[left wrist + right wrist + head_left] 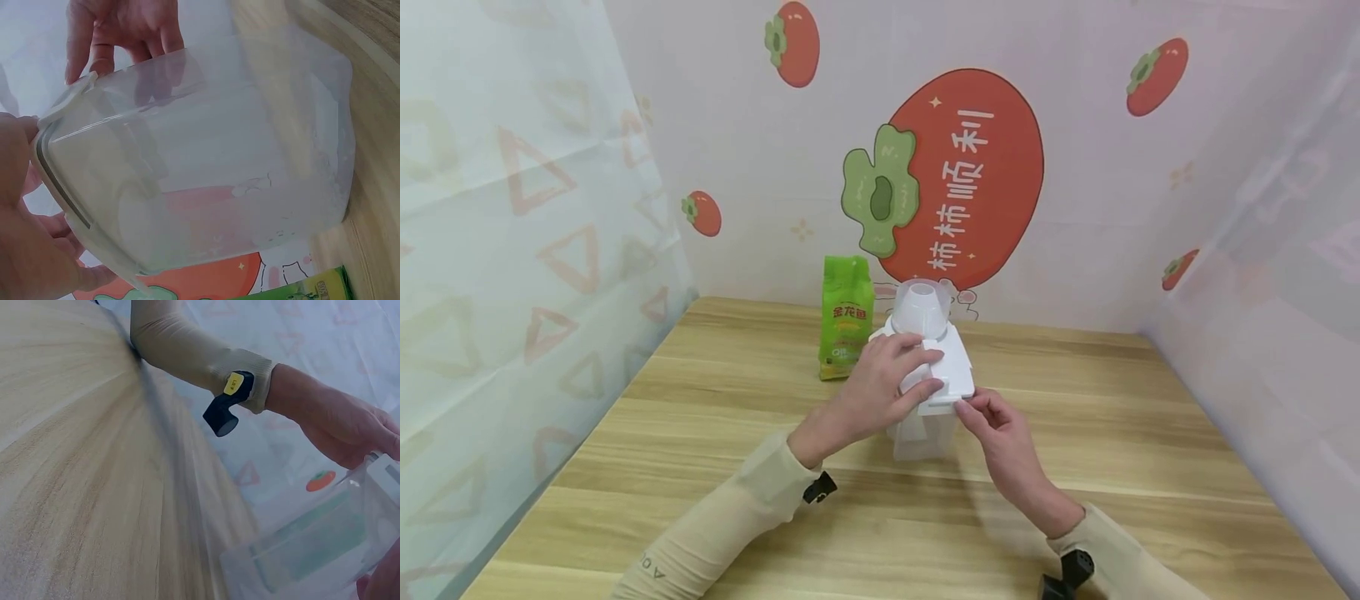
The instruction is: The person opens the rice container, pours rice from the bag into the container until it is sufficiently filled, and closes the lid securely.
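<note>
A clear plastic storage container [206,144] with a white lid [953,367] stands on the table. On the lid's back part sits a see-through cup-shaped cap [921,308]. My left hand [880,379] grips the lid from above and the left, its thumb near the front edge. At the front right corner my right hand [1003,437] pinches the lid's edge between thumb and fingers. Seen from the left wrist, the right thumb touches a white latch-like piece [69,103], with the other fingers beside the clear wall. Right behind the left hand stands a green bag [846,308].
The wooden table [737,367] runs back to a wall cloth [760,167] printed with red persimmons. White cloths hang along the left and right sides. A dark camera [226,412] is strapped to the left wrist.
</note>
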A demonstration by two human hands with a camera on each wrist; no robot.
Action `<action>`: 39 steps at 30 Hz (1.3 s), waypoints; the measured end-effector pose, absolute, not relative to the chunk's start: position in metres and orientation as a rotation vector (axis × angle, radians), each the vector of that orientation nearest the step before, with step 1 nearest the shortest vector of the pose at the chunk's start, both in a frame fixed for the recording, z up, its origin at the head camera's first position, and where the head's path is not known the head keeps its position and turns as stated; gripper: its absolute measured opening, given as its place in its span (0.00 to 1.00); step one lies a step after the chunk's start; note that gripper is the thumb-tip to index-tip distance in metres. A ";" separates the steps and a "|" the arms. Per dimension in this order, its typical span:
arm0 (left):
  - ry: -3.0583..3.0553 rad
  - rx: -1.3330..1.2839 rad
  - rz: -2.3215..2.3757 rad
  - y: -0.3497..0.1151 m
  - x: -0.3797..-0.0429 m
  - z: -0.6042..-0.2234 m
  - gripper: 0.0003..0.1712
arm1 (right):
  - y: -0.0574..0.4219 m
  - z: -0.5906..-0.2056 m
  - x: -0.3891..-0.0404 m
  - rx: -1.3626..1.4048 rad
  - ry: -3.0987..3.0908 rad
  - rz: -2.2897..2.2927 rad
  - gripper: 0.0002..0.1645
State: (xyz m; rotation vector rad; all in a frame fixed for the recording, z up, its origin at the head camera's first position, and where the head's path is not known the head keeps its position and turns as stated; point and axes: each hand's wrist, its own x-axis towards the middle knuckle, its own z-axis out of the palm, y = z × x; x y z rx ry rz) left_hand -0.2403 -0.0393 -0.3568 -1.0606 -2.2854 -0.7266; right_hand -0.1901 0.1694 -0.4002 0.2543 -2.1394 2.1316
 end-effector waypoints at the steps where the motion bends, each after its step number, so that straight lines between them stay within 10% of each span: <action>1: -2.273 -1.062 -0.730 -0.039 -0.241 -0.357 0.21 | 0.168 -0.400 -0.190 0.245 -2.132 2.135 0.05; 39: -2.317 -0.999 -0.792 -0.035 -0.237 -0.354 0.16 | 0.169 -0.398 -0.187 0.411 -2.099 2.068 0.15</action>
